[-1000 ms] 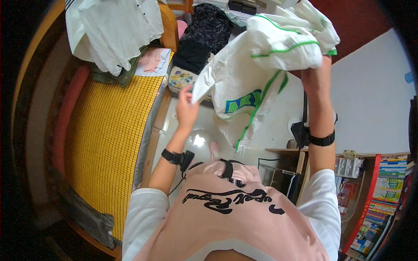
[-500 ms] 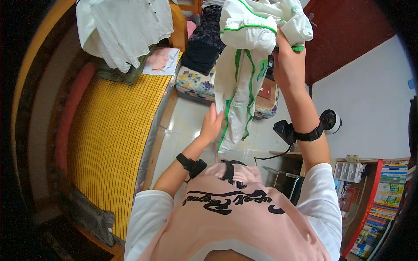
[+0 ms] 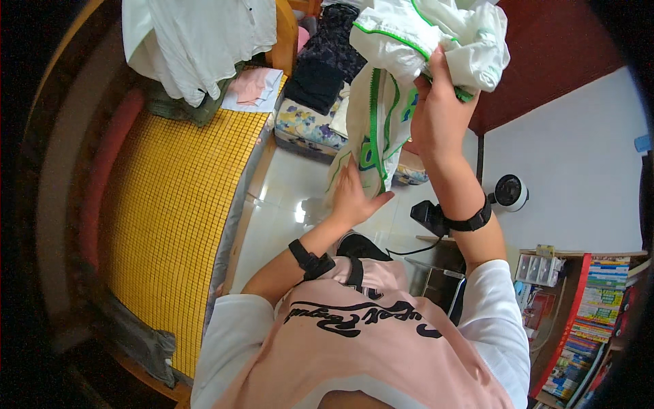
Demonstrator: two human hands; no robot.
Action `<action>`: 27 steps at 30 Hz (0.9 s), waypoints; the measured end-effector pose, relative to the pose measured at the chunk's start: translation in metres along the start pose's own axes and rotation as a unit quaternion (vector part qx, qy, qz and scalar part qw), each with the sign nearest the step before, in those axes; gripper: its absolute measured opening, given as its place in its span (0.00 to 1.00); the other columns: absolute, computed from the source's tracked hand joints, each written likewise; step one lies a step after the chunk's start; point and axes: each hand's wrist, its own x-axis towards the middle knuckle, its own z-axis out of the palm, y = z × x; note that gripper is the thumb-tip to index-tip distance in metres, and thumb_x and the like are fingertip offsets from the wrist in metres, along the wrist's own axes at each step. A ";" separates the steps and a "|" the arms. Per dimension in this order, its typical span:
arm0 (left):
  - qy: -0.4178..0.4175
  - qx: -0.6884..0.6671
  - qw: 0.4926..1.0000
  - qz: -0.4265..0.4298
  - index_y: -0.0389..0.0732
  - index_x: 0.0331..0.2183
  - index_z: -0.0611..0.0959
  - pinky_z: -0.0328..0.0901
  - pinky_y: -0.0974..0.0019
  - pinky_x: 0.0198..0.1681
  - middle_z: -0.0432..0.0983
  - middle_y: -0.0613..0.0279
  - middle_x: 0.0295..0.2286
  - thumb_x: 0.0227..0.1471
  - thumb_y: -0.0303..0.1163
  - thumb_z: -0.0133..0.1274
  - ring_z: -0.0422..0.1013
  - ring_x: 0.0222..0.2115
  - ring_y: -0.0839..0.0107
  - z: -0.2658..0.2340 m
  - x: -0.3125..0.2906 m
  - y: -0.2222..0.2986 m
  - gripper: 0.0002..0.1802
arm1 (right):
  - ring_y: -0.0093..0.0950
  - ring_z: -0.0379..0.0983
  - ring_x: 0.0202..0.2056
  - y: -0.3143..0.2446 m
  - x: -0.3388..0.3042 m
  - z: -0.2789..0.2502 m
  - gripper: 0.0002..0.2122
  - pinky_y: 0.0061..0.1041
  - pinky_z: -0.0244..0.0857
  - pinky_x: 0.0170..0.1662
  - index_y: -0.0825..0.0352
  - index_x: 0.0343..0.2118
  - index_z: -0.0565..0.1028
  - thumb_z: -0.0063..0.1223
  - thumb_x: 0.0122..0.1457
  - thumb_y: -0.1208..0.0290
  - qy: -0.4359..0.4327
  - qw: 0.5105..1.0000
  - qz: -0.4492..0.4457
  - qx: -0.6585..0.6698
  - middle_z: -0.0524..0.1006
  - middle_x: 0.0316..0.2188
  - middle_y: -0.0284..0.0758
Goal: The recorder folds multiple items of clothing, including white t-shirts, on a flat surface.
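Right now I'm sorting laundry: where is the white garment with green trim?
In the head view it hangs upper centre-right: the garment is gripped at its top by the right hand, the left hand touching its lower edge, above the floor beside the bed.

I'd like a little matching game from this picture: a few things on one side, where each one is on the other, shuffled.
Things:
1. white and green garment
2. yellow mat
3. small fan
4. books

Places:
A. on the bed, at the left
B. on shelves, lower right
C. held up by the right hand, with the left hand against its lower part
D. by the white wall, past the right wrist

Pairs: 1-C, 2-A, 3-D, 4-B
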 end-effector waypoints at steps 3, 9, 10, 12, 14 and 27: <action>0.022 0.001 1.000 0.000 0.22 0.51 0.46 0.50 0.48 0.51 0.59 0.31 0.45 0.29 0.54 0.61 0.57 0.47 0.42 -0.002 0.028 0.004 0.62 | 0.25 0.63 0.43 0.008 0.007 0.006 0.24 0.24 0.64 0.42 0.66 0.47 0.57 0.55 0.51 0.70 -0.003 1.000 -0.029 0.000 0.65 0.43 0.35; 0.141 0.001 0.988 -0.057 0.28 0.50 0.56 0.59 0.52 0.43 0.65 0.39 0.39 0.33 0.45 0.61 0.62 0.42 0.46 0.029 0.094 -0.029 0.49 | 0.21 0.64 0.40 0.018 0.034 0.012 0.19 0.20 0.63 0.36 0.63 0.45 0.62 0.53 0.52 0.70 0.022 0.999 0.021 0.031 0.67 0.40 0.31; 0.143 0.004 0.988 -0.055 0.28 0.50 0.56 0.59 0.52 0.43 0.65 0.39 0.39 0.33 0.45 0.61 0.62 0.42 0.46 0.031 0.111 -0.040 0.49 | 0.19 0.65 0.38 0.021 0.042 0.012 0.17 0.19 0.63 0.35 0.63 0.44 0.64 0.53 0.52 0.70 0.024 0.998 0.024 0.053 0.67 0.39 0.30; 0.097 -0.022 0.983 -0.155 0.36 0.42 0.68 0.62 0.55 0.33 0.70 0.46 0.33 0.34 0.36 0.59 0.66 0.35 0.49 0.031 0.147 -0.067 0.31 | 0.18 0.65 0.36 0.029 0.062 0.002 0.15 0.18 0.62 0.33 0.63 0.43 0.66 0.53 0.52 0.72 0.029 0.997 0.025 0.063 0.69 0.38 0.28; -0.022 0.096 0.985 -0.143 0.38 0.31 0.72 0.63 0.56 0.29 0.70 0.51 0.27 0.33 0.30 0.56 0.68 0.29 0.50 0.026 0.185 -0.106 0.18 | 0.19 0.66 0.38 0.040 0.091 -0.013 0.14 0.20 0.63 0.36 0.64 0.43 0.66 0.50 0.53 0.74 0.061 0.996 0.019 0.063 0.69 0.39 0.30; -0.033 0.323 0.906 0.273 0.41 0.31 0.74 0.61 0.61 0.29 0.66 0.61 0.26 0.27 0.21 0.53 0.65 0.30 0.61 -0.001 0.415 -0.175 0.20 | 0.27 0.64 0.47 0.156 0.191 -0.207 0.22 0.27 0.60 0.48 0.73 0.51 0.58 0.45 0.54 0.75 0.214 0.965 0.145 0.047 0.65 0.48 0.38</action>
